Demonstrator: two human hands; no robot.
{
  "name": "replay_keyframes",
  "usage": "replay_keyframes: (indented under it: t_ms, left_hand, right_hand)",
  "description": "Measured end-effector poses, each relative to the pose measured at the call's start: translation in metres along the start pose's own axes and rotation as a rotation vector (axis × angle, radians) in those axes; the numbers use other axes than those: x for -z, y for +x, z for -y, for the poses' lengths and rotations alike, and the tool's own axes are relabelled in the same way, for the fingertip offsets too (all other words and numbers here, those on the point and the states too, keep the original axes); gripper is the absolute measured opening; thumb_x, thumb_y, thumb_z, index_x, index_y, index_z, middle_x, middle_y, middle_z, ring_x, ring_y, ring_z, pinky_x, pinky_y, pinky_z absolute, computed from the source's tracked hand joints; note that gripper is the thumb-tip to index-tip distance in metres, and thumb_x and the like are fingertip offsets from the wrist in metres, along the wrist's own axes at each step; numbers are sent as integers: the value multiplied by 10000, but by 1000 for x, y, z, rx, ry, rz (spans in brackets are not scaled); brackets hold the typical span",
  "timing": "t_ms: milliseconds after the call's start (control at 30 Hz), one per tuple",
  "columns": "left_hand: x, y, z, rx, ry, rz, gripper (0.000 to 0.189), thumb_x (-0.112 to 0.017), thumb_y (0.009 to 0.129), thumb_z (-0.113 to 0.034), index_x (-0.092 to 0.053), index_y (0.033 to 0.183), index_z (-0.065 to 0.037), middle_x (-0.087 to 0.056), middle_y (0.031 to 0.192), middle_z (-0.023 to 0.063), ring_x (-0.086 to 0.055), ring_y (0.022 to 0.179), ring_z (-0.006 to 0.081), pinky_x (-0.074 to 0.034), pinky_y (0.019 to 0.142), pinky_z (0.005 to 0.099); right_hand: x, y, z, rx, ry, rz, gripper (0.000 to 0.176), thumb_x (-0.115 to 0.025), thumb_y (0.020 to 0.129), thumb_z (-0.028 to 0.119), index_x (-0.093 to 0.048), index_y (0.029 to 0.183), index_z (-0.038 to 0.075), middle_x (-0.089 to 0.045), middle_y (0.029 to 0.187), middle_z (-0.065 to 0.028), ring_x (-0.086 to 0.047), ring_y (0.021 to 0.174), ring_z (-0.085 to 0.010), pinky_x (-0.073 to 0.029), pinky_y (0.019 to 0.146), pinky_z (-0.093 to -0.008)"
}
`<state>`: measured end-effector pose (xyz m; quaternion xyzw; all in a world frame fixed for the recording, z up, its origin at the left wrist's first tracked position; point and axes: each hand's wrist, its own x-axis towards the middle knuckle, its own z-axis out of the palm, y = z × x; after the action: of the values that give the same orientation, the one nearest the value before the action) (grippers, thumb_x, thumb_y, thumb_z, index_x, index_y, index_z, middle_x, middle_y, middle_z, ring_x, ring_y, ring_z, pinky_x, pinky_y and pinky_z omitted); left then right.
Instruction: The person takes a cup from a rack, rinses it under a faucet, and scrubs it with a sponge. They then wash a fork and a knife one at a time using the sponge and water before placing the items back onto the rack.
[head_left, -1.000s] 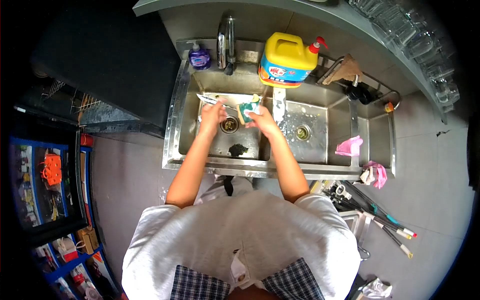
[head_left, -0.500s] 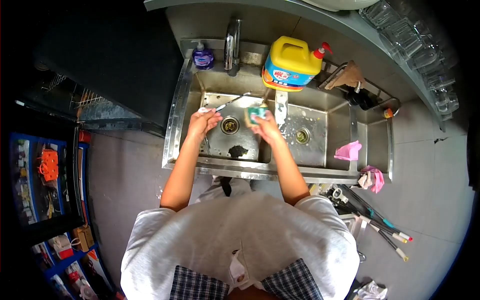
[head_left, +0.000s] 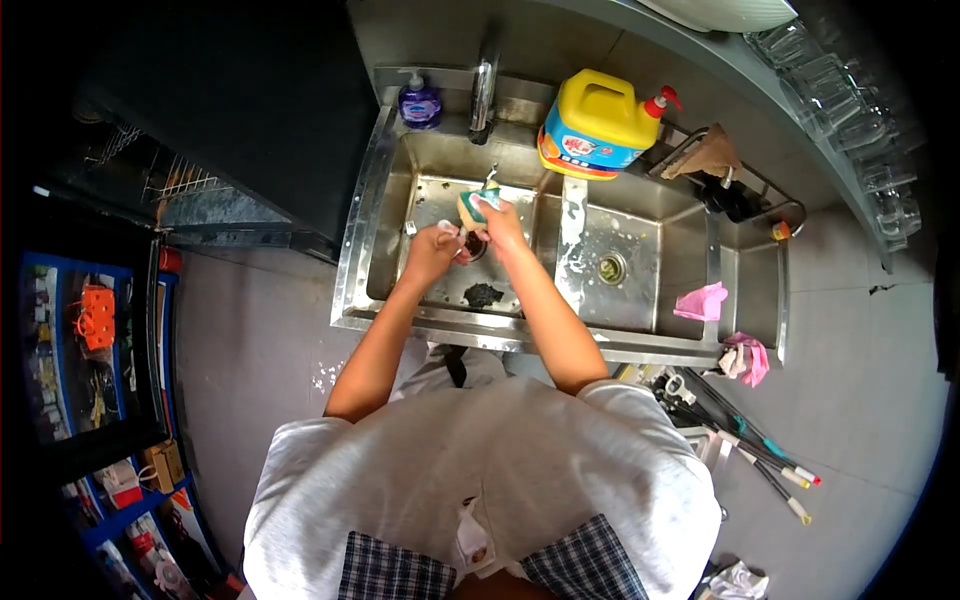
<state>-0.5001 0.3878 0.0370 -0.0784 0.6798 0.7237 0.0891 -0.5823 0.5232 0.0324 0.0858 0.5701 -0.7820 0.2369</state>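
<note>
Over the left basin (head_left: 425, 205) of the steel sink, my left hand (head_left: 433, 255) is closed around the near end of a slim metal utensil (head_left: 492, 174). Its exact kind cannot be made out. My right hand (head_left: 503, 224) grips a green and yellow sponge (head_left: 468, 209) with white foam on it. The sponge is pressed against the utensil, whose far tip pokes out beyond it and whose middle is hidden. My hands are close together, just above the drain (head_left: 476, 244). A dark wet clump (head_left: 483, 295) lies on the basin floor.
Behind the basins stand a purple soap bottle (head_left: 419, 102), a faucet (head_left: 483, 95) and a big yellow detergent jug (head_left: 595, 125). Pink cloths (head_left: 700, 302) hang on the right side. Glasses (head_left: 835, 95) line a shelf at upper right. Long-handled tools (head_left: 765, 450) lie on the floor.
My right hand has moved left with the sponge and brought it onto the utensil. My left hand has shifted right and slightly nearer to me. The view has shifted slightly.
</note>
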Motion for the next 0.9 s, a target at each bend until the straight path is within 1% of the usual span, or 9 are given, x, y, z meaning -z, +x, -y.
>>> replay_keyframes:
  t_ms: [133,233,333,533,667,700,800,833,900]
  left_hand:
    - [3,-7,3,-44,-16,46,113,-541,875,-125,-555,895,-15,-636,727,63,-601,630,126,-454,575,236]
    - [3,-14,-2,-13,-43,6,121,-543,876,-129,-550,893,-9,-629,713,59,-592,620,123,-449,569,234]
    - [6,-15,-2,21,-55,14,129,-545,875,-131,-542,916,-8,-623,702,55,-589,618,124,-442,563,236]
    - [3,-10,-1,-28,-97,4,124,-534,879,-144,-528,911,-24,-619,689,46,-577,597,107,-402,513,224]
    - [-4,-1,2,-67,-88,-28,132,-512,888,-161,-527,895,-30,-621,686,45,-575,584,107,-386,495,215]
    - [-6,0,-1,-54,-88,-37,133,-511,889,-161,-529,894,-30,-622,687,46,-576,582,109,-385,494,214]
    - [-9,3,-14,-30,-114,-18,127,-523,884,-155,-535,891,-29,-623,691,55,-583,582,120,-404,502,221]
    - [-9,2,-17,-21,-127,-4,124,-529,881,-151,-537,891,-28,-623,692,59,-586,583,124,-414,507,225]
    - [-5,6,-17,13,-136,23,122,-540,875,-147,-540,895,-26,-623,696,71,-592,590,133,-438,522,240]
  right_hand:
    - [9,29,16,-9,81,-167,155,-583,857,168,-562,943,40,-589,726,-64,-465,455,-111,-320,352,-214]
    - [21,45,25,-51,187,-109,197,-585,858,208,-542,957,43,-580,719,-76,-463,446,-120,-343,359,-216]
    - [28,41,27,-94,85,-89,234,-565,872,229,-472,999,57,-558,702,-71,-472,449,-123,-369,367,-235]
    - [11,18,17,229,-173,-354,285,-498,894,181,-315,1084,73,-561,721,-105,-515,426,-147,-381,333,-243]
    - [7,14,15,-13,-382,-163,219,-461,904,195,-498,1054,40,-618,754,-97,-594,516,-158,-445,363,-239]
    - [7,12,15,-42,-410,-74,294,-401,922,233,-523,1094,29,-639,809,-98,-627,618,-189,-503,458,-284]
    - [3,12,19,-127,-169,126,375,-318,938,262,-503,1129,-3,-642,887,-138,-639,730,-233,-532,602,-342]
    - [0,10,21,-118,-59,173,424,-257,946,275,-499,1136,-18,-625,970,-187,-629,821,-260,-518,710,-369]
    - [-2,3,25,-31,14,224,419,-262,949,277,-506,1115,-20,-627,961,-176,-630,818,-255,-530,676,-356]
